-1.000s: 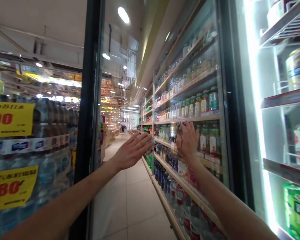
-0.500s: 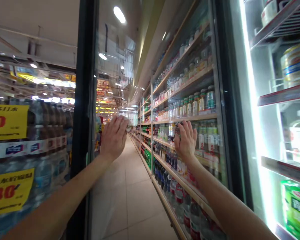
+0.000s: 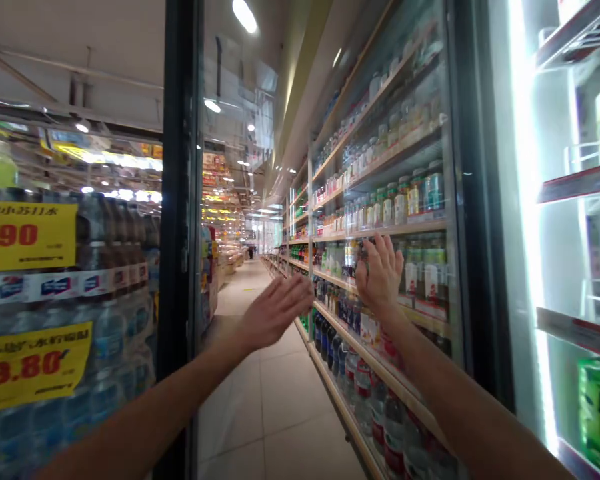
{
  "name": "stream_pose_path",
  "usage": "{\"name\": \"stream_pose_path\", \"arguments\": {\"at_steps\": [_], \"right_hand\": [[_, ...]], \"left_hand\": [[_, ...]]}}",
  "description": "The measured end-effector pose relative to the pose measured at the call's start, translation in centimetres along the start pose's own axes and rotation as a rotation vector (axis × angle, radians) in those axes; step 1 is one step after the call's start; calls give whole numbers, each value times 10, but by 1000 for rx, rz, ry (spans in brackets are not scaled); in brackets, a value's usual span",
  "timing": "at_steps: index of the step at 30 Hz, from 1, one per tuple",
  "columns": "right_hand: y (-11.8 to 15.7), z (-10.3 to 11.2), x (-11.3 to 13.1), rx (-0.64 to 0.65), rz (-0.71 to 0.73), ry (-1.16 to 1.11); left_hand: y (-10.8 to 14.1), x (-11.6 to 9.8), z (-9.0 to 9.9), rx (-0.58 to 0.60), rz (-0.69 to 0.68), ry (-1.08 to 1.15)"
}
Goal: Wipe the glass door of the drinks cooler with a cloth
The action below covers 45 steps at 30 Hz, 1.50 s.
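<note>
My left hand (image 3: pixel 275 313) hangs in the air over the tiled aisle, flat with its fingers apart and pointing right, holding nothing. My right hand (image 3: pixel 381 275) is raised upright, fingers spread, right in front of a glass cooler door (image 3: pixel 380 133). It holds nothing, and I cannot tell whether it touches the glass. Behind that door, rows of bottled drinks (image 3: pixel 405 200) stand on wooden shelves. The closest bottles lie behind my right hand.
A black door frame (image 3: pixel 180 200) stands left of the aisle, beside shrink-wrapped water bottles (image 3: pixel 110 340) with yellow price signs (image 3: pixel 33 367). A tiled aisle (image 3: pixel 265 400) runs far ahead. A brightly lit cooler shelf (image 3: pixel 575 180) with packaged goods fills the right edge.
My left hand has swung right and down from its upright pose over the aisle, and now lies flatter. My right hand has stayed nearly in place. The view has shifted slightly.
</note>
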State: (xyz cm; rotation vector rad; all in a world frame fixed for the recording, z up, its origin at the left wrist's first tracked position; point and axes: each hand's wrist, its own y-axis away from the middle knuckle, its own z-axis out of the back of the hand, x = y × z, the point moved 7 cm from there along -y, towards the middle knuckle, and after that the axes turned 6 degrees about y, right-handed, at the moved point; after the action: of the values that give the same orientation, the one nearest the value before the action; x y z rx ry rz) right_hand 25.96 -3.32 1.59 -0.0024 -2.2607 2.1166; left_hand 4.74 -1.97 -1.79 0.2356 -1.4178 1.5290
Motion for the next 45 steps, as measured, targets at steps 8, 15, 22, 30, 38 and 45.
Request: {"name": "stream_pose_path", "arguments": {"at_steps": [8, 15, 22, 30, 38, 45], "right_hand": [[1, -1, 0, -9, 5, -5], [0, 0, 1, -12, 16, 14], [0, 0, 1, -17, 16, 20], [1, 0, 0, -13, 6, 13], [0, 0, -1, -11, 9, 0], [1, 0, 0, -19, 15, 0]], "left_hand": [[21, 75, 36, -271, 542, -97], [34, 33, 18, 27, 98, -34], [37, 35, 30, -118, 257, -107], [42, 61, 37, -199, 467, -129], [47, 33, 24, -2, 51, -94], [37, 25, 24, -21, 46, -76]]}}
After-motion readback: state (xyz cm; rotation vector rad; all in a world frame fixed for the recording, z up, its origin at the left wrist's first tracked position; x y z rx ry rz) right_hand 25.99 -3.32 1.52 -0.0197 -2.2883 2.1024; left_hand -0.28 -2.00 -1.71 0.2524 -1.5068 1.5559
